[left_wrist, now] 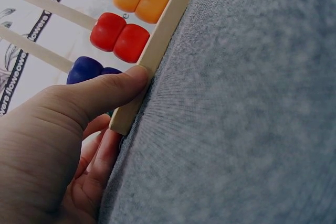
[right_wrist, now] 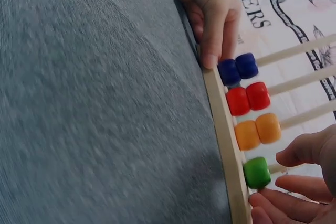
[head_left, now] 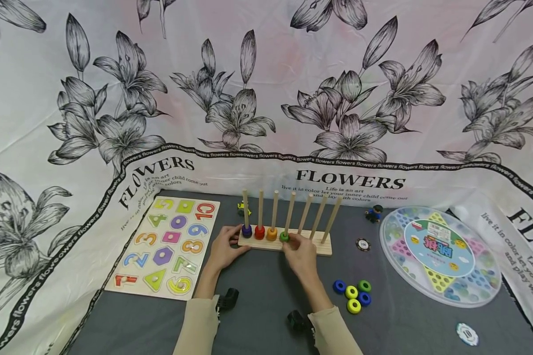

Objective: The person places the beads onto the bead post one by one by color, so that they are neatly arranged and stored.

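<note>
A wooden peg stand [head_left: 322, 250] with a row of upright rods stands between the hands. Its left rods carry a pair of dark blue beads [right_wrist: 238, 69], a pair of red beads [right_wrist: 248, 98] and a pair of orange beads [right_wrist: 257, 131]. One green bead [right_wrist: 257, 172] sits low on the fourth rod. My left hand [head_left: 225, 248] grips the left end of the base, its thumb [left_wrist: 118, 87] on the front edge. Around the green bead's rod, my right hand [head_left: 302, 254] has thumb and fingers spread, a gap showing between them just above the bead.
Loose blue, yellow and green beads [head_left: 354, 306] lie right of the right hand. A number puzzle board [head_left: 166, 229] is at left. A round game box [head_left: 399, 276], two chips [head_left: 362, 244], a toy figure [head_left: 374, 213] and a yellow toy [head_left: 242, 209] lie around.
</note>
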A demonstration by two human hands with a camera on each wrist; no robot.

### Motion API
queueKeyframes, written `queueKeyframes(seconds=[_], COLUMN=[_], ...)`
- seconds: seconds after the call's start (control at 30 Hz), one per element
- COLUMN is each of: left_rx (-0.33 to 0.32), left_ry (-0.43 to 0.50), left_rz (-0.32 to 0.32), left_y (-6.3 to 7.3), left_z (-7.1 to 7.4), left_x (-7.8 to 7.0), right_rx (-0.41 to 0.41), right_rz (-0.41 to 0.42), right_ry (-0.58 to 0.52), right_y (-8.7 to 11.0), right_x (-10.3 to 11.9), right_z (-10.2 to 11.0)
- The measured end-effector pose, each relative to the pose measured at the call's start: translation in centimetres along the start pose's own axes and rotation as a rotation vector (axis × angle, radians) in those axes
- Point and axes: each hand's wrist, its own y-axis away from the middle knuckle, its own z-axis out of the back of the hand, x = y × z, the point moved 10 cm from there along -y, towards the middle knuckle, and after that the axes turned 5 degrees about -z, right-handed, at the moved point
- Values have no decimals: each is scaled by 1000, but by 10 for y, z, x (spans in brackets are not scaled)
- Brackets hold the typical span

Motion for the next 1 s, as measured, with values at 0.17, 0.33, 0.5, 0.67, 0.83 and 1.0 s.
queueKeyframes(seconds=[0.17,0.33,0.5,0.67,0.83,1.0], left_rx=[6,2,-4,9,6,4], left_ry=[-16,-11,-18,-15,-17,-11], left_rz=[1,-11,-19,1,-13,-25], left_y=[1,1,-1,0,-1,-1], left_z=[0,1,1,-1,0,-1], left_x=[1,-1,0,1,-1,-3], right_rx=[27,133,219,250,312,415], right_rz=[26,89,101,94,44,11], right_ry=[-42,-115,-186,-175,-119,-52], right_y=[-3,-8,-9,-2,6,19], right_x=[-3,-8,-22,-49,-78,-93], right_z=[15,42,84,131,160,171])
